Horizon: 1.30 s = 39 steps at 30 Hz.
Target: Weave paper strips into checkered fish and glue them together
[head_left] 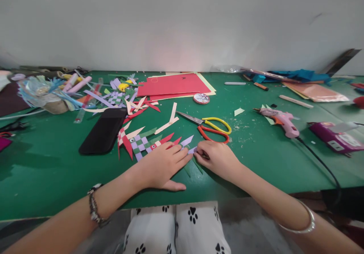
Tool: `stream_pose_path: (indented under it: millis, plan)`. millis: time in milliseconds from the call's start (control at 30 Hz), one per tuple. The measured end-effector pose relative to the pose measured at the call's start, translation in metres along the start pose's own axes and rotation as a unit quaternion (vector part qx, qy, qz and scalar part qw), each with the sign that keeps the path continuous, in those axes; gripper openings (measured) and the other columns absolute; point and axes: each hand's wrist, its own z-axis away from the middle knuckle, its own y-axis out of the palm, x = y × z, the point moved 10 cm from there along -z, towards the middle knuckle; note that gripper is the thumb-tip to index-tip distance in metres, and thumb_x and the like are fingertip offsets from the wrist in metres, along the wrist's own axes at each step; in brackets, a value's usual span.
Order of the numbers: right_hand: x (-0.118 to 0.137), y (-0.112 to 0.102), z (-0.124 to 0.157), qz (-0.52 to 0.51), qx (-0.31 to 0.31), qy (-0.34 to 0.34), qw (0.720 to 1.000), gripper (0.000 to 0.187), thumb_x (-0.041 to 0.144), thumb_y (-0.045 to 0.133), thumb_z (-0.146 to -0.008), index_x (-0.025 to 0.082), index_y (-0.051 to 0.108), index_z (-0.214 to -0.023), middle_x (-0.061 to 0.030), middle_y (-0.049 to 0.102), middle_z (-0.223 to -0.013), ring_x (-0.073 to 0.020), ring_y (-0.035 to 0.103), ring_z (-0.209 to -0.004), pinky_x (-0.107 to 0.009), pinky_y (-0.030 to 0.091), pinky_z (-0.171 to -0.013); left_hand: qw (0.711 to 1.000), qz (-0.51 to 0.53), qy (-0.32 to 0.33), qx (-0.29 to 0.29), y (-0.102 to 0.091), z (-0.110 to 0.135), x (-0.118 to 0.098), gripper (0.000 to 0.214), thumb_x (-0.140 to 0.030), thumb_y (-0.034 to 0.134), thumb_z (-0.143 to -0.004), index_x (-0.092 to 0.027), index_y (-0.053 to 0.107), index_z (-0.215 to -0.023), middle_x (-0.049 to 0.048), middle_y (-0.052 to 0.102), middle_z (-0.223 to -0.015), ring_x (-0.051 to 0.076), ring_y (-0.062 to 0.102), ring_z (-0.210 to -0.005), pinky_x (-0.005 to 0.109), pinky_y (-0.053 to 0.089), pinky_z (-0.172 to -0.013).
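My left hand point(167, 163) lies flat with fingers stretched over woven paper pieces on the table, covering part of them. Beside it, my right hand point(217, 157) pinches the end of a lilac paper strip point(192, 150). Green strip ends point(196, 166) stick out below, between the two hands. Left of my left hand sits a woven lilac-and-green paper fish point(138, 144) with a googly eye. A red-and-cream woven piece point(121, 137) touches it on the left. Scissors point(210, 127) with yellow and orange handles lie just beyond my right hand, blades partly apart.
A black phone point(104, 130) lies at left, near a pile of paper strips point(115, 96). Red paper sheets point(173, 85) and a round tin point(201, 98) are behind. A pink glue gun point(280, 119) rests at right, its cable trailing off the edge, by a purple box point(337, 138).
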Motion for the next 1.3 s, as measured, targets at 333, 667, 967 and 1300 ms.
stream_pose_path:
  millis: [333,667,967,1300]
  plan:
    - [-0.024,-0.015,0.019,-0.023,0.023,-0.009,0.999,0.006,0.015,0.048,-0.075,0.017,0.054,-0.077,-0.0018,0.053,-0.072,-0.0107,0.048,-0.06,-0.021,0.037,-0.055,0.989,0.13,-0.075,-0.003,0.002,0.003,0.018,0.059,-0.053,0.045,-0.072,-0.018,0.045,-0.12,0.0091,0.049,-0.12,0.027,0.042,-0.108,0.041,0.031,-0.09]
    - [-0.047,-0.03,0.031,0.034,-0.038,0.02,0.999,0.011,0.017,0.044,-0.077,0.018,0.053,-0.071,-0.0027,0.055,-0.071,-0.0126,0.052,-0.06,-0.023,0.042,-0.054,0.984,0.158,-0.08,0.001,0.004,0.004,0.018,0.057,-0.049,0.049,-0.071,-0.017,0.045,-0.119,0.0103,0.048,-0.122,0.028,0.041,-0.109,0.041,0.032,-0.091]
    - [-0.063,-0.06,0.055,-0.004,-0.146,0.02,0.989,0.013,0.023,0.042,-0.08,0.019,0.055,-0.081,-0.0049,0.057,-0.078,-0.0141,0.055,-0.066,-0.026,0.045,-0.058,0.985,0.15,-0.082,-0.011,0.004,0.005,0.02,0.054,-0.046,0.049,-0.072,-0.02,0.045,-0.119,0.0074,0.049,-0.12,0.026,0.042,-0.108,0.041,0.031,-0.092]
    - [0.001,-0.013,0.024,-0.048,-0.069,-0.063,0.994,0.014,0.017,0.05,-0.078,0.017,0.057,-0.09,-0.0071,0.058,-0.093,-0.0176,0.055,-0.085,-0.031,0.047,-0.072,0.991,0.12,-0.064,0.0,0.007,0.005,0.019,0.057,-0.046,0.045,-0.075,-0.019,0.038,-0.125,0.0082,0.047,-0.124,0.026,0.042,-0.109,0.043,0.027,-0.094]
